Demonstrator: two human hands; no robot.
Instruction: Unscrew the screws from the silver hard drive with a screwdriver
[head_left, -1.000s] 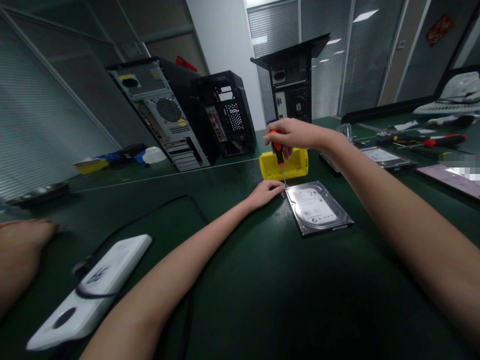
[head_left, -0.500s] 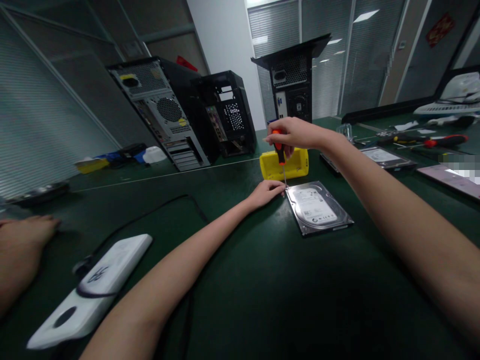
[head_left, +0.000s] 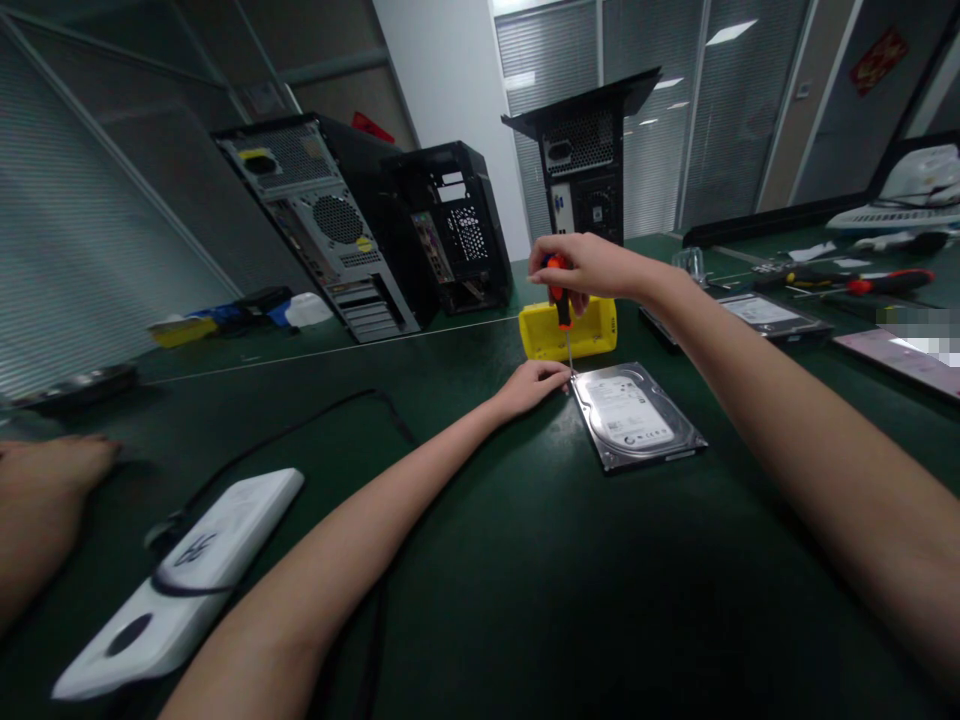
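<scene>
1. A small shift: the red-and-black-handled screwdriver (head_left: 565, 316) is tilted slightly nearer upright than a second ago, its tip kept at the far left corner of the silver, rectangular, white-labelled hard drive (head_left: 632, 415).
2. No change is seen in the hard drive, laid flat on the dark green counter (head_left: 480, 560); the work, it would seem, is being kept to that one corner. Whether the tip is seated in a screw cannot be told; it is too small.
3. The handle is gripped from above by the right hand (head_left: 576, 272), fingers closed around it.
4. The left hand (head_left: 531, 388) is set low beside the same corner, fingertips brought right up to the tip; whether the edge is pinched or merely touched cannot be made out.
5. Just behind, near the shaft, the yellow rectangular plastic tray (head_left: 535, 335) is placed; room on that side is probably limited by it.
6. Over to the left, a co-worker's hand (head_left: 56, 475) is seen, well apart; a long white plastic strip (head_left: 232, 520) is lain beside the left forearm.
7. Farther back, a tall black-and-silver computer case (head_left: 330, 225) is stood; to the right, another white-labelled hard drive (head_left: 769, 314) is left lying.
</scene>
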